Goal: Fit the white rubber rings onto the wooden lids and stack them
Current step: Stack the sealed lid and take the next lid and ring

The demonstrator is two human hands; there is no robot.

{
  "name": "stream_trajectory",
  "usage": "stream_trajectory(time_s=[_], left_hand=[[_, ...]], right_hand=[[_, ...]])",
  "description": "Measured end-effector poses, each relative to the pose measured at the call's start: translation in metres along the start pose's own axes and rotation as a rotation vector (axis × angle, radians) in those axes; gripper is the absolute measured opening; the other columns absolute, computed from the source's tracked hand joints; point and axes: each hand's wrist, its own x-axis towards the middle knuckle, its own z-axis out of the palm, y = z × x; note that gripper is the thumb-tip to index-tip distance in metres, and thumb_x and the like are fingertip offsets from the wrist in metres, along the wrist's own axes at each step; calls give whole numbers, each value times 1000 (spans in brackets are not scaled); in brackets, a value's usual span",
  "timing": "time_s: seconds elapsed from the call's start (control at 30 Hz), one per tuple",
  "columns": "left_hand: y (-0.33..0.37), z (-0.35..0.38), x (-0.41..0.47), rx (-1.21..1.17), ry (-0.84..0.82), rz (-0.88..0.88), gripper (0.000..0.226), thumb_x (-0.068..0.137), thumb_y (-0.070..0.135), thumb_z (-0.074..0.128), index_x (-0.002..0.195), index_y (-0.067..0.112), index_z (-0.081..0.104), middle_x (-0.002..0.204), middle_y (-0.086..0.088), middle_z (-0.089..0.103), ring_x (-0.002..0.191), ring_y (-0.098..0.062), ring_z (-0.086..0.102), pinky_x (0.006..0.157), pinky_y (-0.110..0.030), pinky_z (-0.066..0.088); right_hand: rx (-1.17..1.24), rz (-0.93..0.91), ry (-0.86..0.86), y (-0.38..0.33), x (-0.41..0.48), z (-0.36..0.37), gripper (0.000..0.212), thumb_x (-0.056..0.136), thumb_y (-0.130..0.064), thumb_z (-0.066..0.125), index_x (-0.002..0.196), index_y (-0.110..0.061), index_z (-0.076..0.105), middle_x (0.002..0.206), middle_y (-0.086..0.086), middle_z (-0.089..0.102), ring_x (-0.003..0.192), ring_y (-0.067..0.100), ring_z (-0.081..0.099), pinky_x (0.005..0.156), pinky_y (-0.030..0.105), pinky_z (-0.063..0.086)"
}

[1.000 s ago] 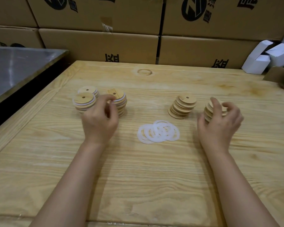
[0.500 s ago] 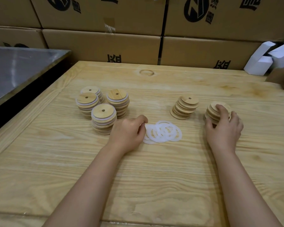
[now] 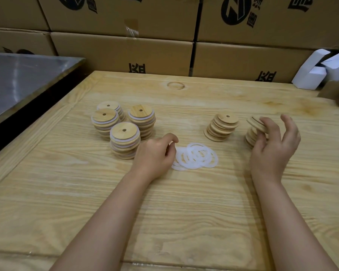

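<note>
While the right hand pinched one lid in thumb and fingertip, other fingers spread, right of the ring pile | left hand curled at the pile's left edge, hold on a ring unclear | best: peel one ring only, seat it evenly round the rim | ringed stacks stood left of the pile.

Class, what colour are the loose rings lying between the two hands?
The rings are white; head view.
</note>
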Motion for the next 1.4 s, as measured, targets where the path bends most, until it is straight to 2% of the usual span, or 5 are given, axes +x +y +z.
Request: stream_trajectory(time_s=[0.2, 0.47, 0.77, 1.13, 1.4], left_hand=[[5, 2, 4, -331, 1, -210, 29, 91, 38, 43, 86, 23, 68, 51, 8, 58, 51, -9, 54, 58, -33, 48], [12, 3, 6, -679, -118, -312, 54, 98, 39, 40, 51, 22, 60, 41, 10, 51, 40, 2, 41, 47, -14, 31], [18, 4, 12, -1052, -80, -509, 25, 96, 15, 49, 80, 10, 67, 64, 2, 69, 62, -10, 65, 56, -23, 53], [11, 7, 13, -1075, -40, -497, 18, 96, 9, 48, 111, 7, 57, 81, -2, 68, 80, -10, 68, 63, -25, 57], [12, 4, 10, -1049, -73, -388, 24, 96, 3, 47, 110, 20, 55, 78, -4, 68, 80, -12, 68, 67, -32, 59]], right_hand=[[69, -509, 29, -34, -10, 6, 23, 85, 4, 63, 103, -7, 73, 108, 27, 60, 107, 33, 48, 89, 50, 46], [233, -743, -229, -61, -29, 12, 21, 91, -7, 58, 105, -11, 73, 106, 26, 62, 95, 38, 63, 79, 45, 53], [315, -555, -423, -50, -26, 14, 48, 83, -25, 66, 124, 0, 58, 124, 21, 55, 107, 29, 60, 92, 35, 50], [92, -344, -735, -33, -30, 26, 21, 86, -5, 59, 104, -4, 70, 103, 8, 63, 95, 30, 55, 83, 38, 44], [159, -267, -685, -41, -29, 23, 11, 84, 0, 61, 91, -2, 70, 88, 11, 61, 87, 30, 53, 77, 31, 39]])
